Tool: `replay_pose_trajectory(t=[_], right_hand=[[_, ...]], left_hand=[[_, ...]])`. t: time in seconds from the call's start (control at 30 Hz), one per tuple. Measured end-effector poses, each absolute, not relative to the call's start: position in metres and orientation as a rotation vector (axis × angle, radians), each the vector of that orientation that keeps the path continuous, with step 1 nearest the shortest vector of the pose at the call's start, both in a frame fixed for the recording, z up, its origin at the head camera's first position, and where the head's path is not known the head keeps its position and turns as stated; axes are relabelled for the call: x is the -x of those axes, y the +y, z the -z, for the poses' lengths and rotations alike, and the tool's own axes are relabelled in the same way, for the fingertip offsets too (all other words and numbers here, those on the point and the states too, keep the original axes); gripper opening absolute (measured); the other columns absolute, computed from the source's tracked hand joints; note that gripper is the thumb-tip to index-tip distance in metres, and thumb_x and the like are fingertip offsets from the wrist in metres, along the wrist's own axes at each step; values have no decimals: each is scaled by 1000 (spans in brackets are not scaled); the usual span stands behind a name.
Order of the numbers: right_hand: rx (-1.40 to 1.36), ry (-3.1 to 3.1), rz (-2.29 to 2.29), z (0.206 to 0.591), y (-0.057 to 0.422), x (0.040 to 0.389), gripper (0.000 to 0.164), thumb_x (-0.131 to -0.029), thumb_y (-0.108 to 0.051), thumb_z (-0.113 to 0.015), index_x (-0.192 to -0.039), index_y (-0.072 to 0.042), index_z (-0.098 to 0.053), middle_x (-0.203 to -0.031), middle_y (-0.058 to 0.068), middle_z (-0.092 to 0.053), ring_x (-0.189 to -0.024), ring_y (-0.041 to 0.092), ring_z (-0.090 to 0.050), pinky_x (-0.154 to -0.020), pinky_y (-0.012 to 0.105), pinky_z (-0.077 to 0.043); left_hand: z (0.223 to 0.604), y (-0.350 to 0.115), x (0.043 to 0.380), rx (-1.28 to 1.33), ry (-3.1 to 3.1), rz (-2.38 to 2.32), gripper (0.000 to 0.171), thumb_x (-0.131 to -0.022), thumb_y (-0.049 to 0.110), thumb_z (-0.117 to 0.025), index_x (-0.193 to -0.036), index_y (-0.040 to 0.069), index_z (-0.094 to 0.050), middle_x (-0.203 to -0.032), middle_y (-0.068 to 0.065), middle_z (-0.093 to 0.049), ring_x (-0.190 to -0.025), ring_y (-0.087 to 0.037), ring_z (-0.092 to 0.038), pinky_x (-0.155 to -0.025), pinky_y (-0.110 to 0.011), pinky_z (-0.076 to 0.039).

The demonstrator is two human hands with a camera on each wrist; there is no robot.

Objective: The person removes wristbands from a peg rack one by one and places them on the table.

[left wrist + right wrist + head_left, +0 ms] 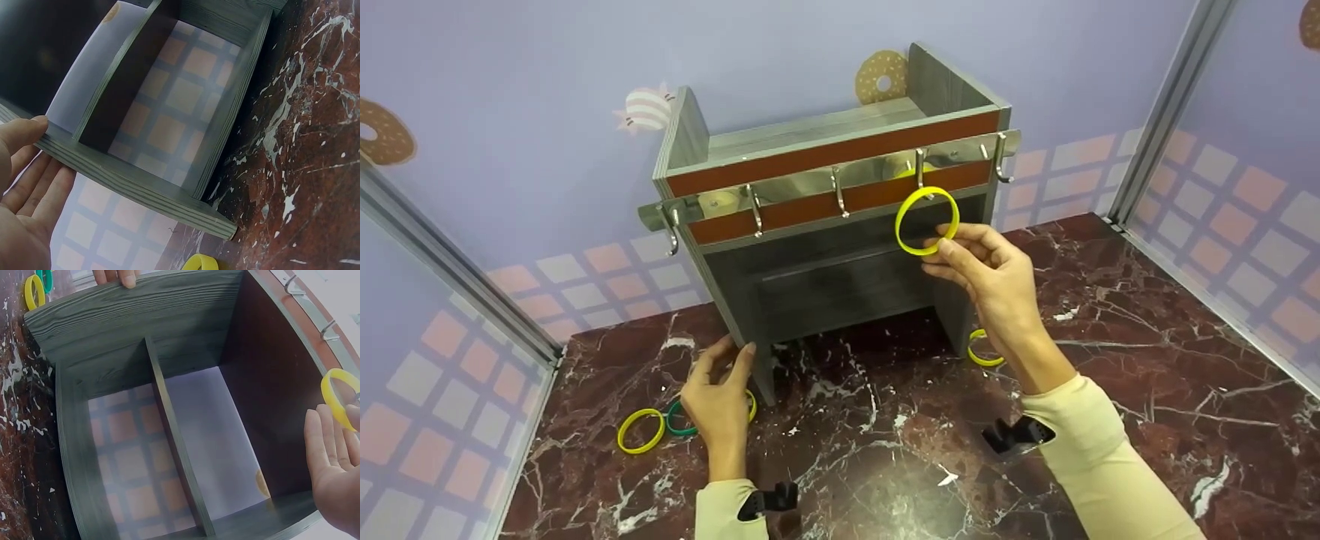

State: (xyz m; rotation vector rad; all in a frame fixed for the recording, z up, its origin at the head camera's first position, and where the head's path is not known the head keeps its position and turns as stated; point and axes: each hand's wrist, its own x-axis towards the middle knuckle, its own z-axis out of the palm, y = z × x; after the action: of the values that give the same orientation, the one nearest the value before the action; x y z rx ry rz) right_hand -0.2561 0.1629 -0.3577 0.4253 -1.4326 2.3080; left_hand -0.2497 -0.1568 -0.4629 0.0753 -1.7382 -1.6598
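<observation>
My right hand (997, 281) pinches a yellow wristband (899, 225) at its lower edge, between thumb and fingers. The band is upright at the tip of a metal hook (919, 169), second from the right on the rack; whether the hook passes through it I cannot tell. With the thumb in front and fingers behind, my left hand (718, 405) grips the left side panel (140, 188) of a grey wooden shelf (810, 124) low down. The metal hook rail (870, 171) runs along the shelf's brown front board.
By my left hand lie a yellow band (621, 435), a green band (671, 421) and another yellow band (753, 406), partly hidden. One more yellow band (986, 363) lies by the shelf's right foot. Patterned walls enclose the dark red marbled table (855, 480).
</observation>
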Motion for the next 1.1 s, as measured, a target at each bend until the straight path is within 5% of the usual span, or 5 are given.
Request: replay_pose_trajectory(t=[0.43,0.7,1.1], right_hand=[[-480,-1369,-2288,348,163,247,14,-101,5,-68,-114,10,-69,-104,25,-74,-87,27,-76,-86,44,-65],[-468,-1343,-2290,341,162,239,14,-101,6,-68,-114,11,-69,-105,26,-73,-86,28,-75,-86,44,-65],[-446,-1306,-2324,351,176,224,15,-102,6,-67,-115,13,-68,-105,26,-73,-87,27,-76,-87,42,-65]], left_hand=[[464,-154,253,-57,-1729,1649,25,-88,-2,-86,-111,-7,-78,-103,-21,-76,-89,-8,-74,-79,-20,-62],[465,-157,252,-89,-1745,1632,25,-88,1,-87,-111,-5,-79,-105,-19,-77,-94,-21,-76,-82,-21,-62],[464,-157,251,-89,-1714,1690,26,-87,-3,-86,-111,-8,-78,-105,-22,-76,-90,-15,-75,-80,-22,-63]])
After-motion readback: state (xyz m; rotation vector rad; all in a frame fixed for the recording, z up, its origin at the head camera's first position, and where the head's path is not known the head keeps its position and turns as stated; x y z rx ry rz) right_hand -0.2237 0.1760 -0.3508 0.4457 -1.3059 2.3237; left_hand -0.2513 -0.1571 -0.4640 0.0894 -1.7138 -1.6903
